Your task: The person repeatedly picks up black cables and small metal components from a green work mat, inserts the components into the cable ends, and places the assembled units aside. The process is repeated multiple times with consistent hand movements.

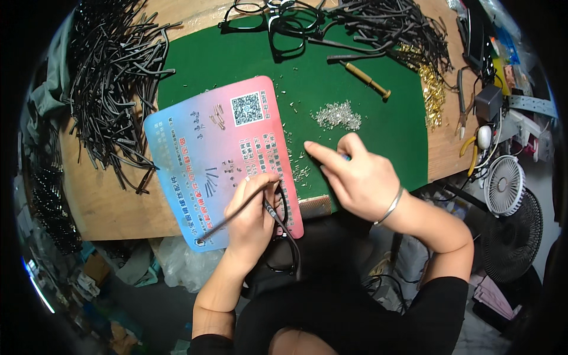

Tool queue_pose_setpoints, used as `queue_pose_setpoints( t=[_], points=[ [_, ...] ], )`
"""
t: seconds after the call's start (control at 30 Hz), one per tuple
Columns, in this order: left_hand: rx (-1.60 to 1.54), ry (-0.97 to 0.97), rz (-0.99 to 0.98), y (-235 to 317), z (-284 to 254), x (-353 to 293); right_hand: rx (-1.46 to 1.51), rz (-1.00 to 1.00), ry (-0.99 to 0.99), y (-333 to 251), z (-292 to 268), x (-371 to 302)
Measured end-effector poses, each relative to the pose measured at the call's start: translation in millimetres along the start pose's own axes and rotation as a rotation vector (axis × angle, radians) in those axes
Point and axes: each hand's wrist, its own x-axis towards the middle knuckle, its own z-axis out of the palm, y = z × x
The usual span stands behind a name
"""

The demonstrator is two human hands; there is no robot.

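My left hand (248, 219) is closed round a dark eyeglass frame (296, 251), whose long thin temple slants down-left across the blue-and-pink printed mat (168, 133). Part of the frame hangs below the hand, past the table's front edge. To its right, my right hand (367, 180) stretches its index finger toward small scattered metal bits (302, 174) on the green mat (384, 148). Its other fingers curl over something with a teal end, mostly hidden. Just beyond that fingertip lies a pile of tiny silver screw-like parts (338, 116). Short pins and dark small parts (211, 180) rest on the printed mat.
Heaps of dark temples lie at left (112, 89) and far right (402, 26). Several eyeglass frames (287, 26) sit at the back. A brass-coloured screwdriver-like tool (367, 80) lies near gold pieces (433, 97). Yellow-handled pliers (469, 155) and a white fan (504, 177) are at right.
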Motion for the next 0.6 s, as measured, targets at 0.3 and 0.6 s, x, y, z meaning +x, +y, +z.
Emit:
queue_pose_setpoints(
  t=[0.3, 0.6],
  points=[
    [-0.052, -0.161, -0.206, 7.1, -10.9, 13.8, 0.341, -0.218, -0.224, -2.2, 8.2, 3.7],
    [0.012, -0.103, -0.105, 1.9, -4.4, 7.3, 0.218, -0.286, -0.215, 2.7, 8.8, 7.9]
  ],
)
